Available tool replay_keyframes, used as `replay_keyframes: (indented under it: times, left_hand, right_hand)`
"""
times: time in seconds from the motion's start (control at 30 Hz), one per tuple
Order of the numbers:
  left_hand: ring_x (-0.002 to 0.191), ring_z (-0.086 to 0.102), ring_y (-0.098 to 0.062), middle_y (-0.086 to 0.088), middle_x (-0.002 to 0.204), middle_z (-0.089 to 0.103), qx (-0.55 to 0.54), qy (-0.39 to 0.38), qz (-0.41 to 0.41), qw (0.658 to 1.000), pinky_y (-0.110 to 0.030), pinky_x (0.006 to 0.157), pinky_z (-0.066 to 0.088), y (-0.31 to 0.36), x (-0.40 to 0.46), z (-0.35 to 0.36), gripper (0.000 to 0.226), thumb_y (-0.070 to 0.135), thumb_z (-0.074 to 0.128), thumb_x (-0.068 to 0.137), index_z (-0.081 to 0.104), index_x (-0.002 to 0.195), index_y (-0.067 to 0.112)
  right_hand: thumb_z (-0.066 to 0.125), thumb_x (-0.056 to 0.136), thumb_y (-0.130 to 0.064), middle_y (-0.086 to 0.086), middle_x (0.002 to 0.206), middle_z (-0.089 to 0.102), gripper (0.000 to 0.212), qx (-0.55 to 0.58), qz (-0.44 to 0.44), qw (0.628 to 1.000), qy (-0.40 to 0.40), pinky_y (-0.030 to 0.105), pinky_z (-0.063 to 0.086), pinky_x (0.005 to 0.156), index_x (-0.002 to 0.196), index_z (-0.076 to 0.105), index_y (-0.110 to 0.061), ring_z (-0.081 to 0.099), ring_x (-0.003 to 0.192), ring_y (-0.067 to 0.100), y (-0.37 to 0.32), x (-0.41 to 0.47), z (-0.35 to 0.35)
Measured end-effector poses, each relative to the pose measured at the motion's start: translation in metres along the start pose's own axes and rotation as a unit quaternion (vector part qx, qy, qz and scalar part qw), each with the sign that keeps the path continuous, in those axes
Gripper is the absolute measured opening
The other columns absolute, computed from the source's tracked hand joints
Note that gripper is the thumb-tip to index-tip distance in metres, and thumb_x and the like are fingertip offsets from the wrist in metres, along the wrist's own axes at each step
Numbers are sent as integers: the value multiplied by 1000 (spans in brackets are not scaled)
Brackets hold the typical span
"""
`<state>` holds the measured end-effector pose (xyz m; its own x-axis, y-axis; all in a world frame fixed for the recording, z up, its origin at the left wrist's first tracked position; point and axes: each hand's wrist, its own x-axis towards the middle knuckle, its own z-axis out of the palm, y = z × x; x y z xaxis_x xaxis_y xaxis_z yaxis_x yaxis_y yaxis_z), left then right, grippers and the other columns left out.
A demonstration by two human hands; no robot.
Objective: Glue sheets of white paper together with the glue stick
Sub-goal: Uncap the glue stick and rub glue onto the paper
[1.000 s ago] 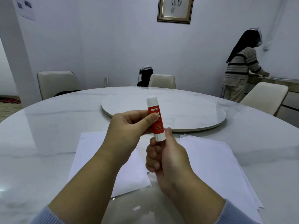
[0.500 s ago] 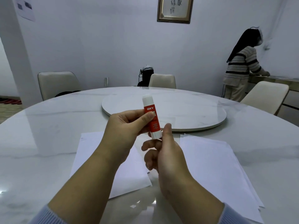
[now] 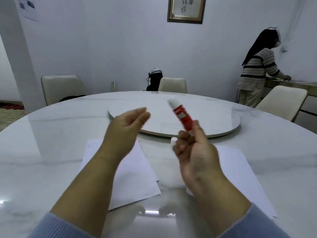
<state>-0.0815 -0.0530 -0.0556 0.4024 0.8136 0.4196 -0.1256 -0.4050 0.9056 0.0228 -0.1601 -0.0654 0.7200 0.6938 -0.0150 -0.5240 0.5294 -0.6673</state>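
My right hand (image 3: 193, 157) grips the red glue stick (image 3: 181, 116) by its lower end, between thumb and curled fingers, above the table. The stick tilts up and to the left, and its top end is white. A small white piece (image 3: 173, 140) shows beside the right fingers; blur hides what it is. My left hand (image 3: 127, 127) hovers to the left of the stick, apart from it, fingers stretched forward and holding nothing I can see. One white sheet (image 3: 135, 172) lies under my left forearm. A stack of white sheets (image 3: 240, 169) lies under my right.
The round marble table (image 3: 51, 152) carries a lazy Susan (image 3: 214, 121) just beyond my hands. Chairs (image 3: 61, 86) stand round the far side. A person in a striped top (image 3: 257, 73) stands at a counter at the right, facing away.
My left hand has let go of the glue stick and moved left. My right hand now holds the stick alone and has carried it to the right, tilted.
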Motion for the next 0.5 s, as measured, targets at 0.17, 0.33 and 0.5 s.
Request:
replay_keyframes:
  times: [0.17,0.33,0.5]
  left_hand:
    - [130,42,-29,-8,146,42,427,-48,-179,885,-38,105,37,-44,25,-43,64,48,57,86,40,141,21]
    - [119,48,-28,-7,131,51,553,-143,-206,795,-43,103,38,-69,29,-47,67,65,56,75,50,120,15]
    - [128,37,-28,-6,138,41,559,-115,-161,805,-40,103,37,-65,24,-42,74,59,62,76,42,134,18]
  right_hand:
    - [56,92,-33,-1,54,51,22,18,-37,996,85,23,25,50,75,54,-20,32,41,10,-19,16,-14]
    - [58,90,-37,-3,50,49,22,-9,-25,995,95,21,27,45,77,55,-19,32,39,10,-13,20,-18]
    - [58,91,-36,-3,50,49,21,-8,-20,996,92,22,26,46,79,56,-18,31,38,10,-13,20,-18]
